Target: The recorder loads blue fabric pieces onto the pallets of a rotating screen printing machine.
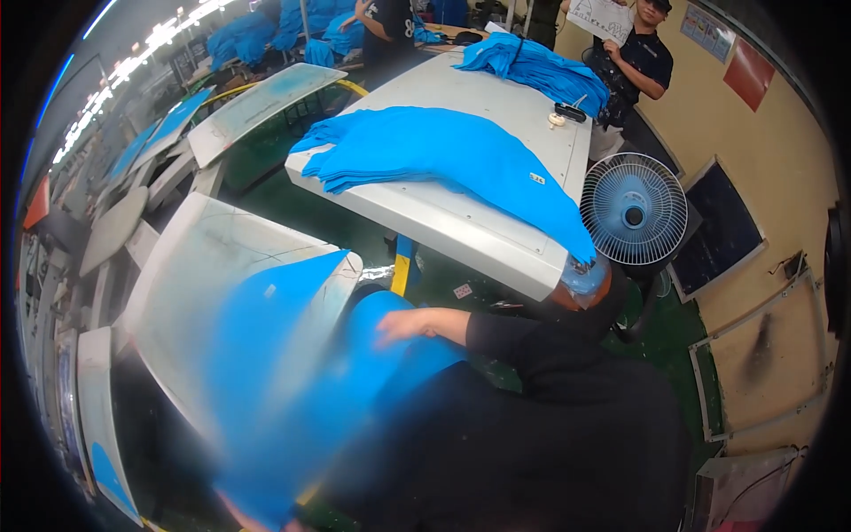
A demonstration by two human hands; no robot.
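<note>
A blue fabric piece [266,355] lies partly on a pale, rounded printing board [177,266], its near part hanging over the board's edge and smeared by motion. My right hand [409,326] reaches in from a black sleeve and touches the raised blue cloth near the board's right corner. Its fingers are too blurred to show a grip. At the lower edge, my left hand [238,512] shows only in part beside the cloth's lower end. The cloth and the blur hide its fingers.
A stack of blue fabric pieces [434,146] rests on a white table [425,213], with a bundled blue pile [541,71] behind. A caged fan [634,209] stands right of it. More boards [266,106] stretch left. A person [643,53] holds up a sheet at the back.
</note>
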